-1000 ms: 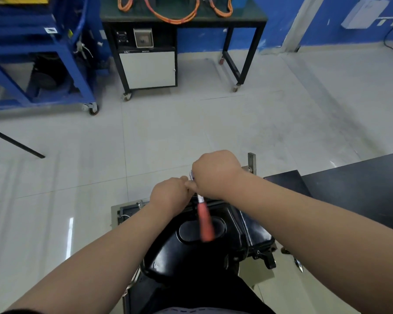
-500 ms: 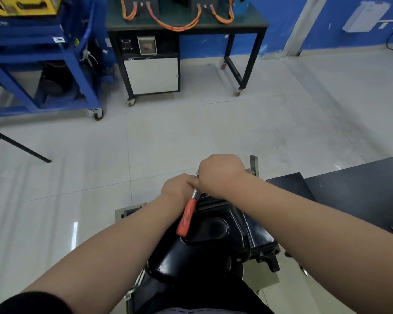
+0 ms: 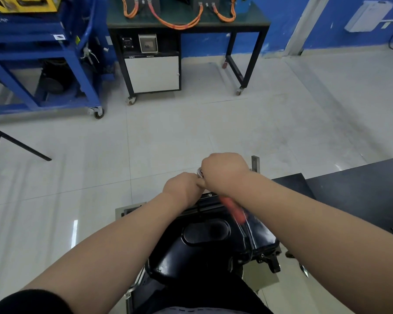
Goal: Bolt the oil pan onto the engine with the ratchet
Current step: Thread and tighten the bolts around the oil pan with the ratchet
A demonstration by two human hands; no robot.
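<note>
Swung from lower left to lower right, the ratchet [image 3: 233, 209] handle shows blurred beneath the right forearm. The right hand [image 3: 225, 173] is fisted over the ratchet head at frame centre. The left hand [image 3: 182, 189] curls against it, its hold hidden. Both work at the far edge of the black oil pan [image 3: 204, 241], lower centre.
</note>
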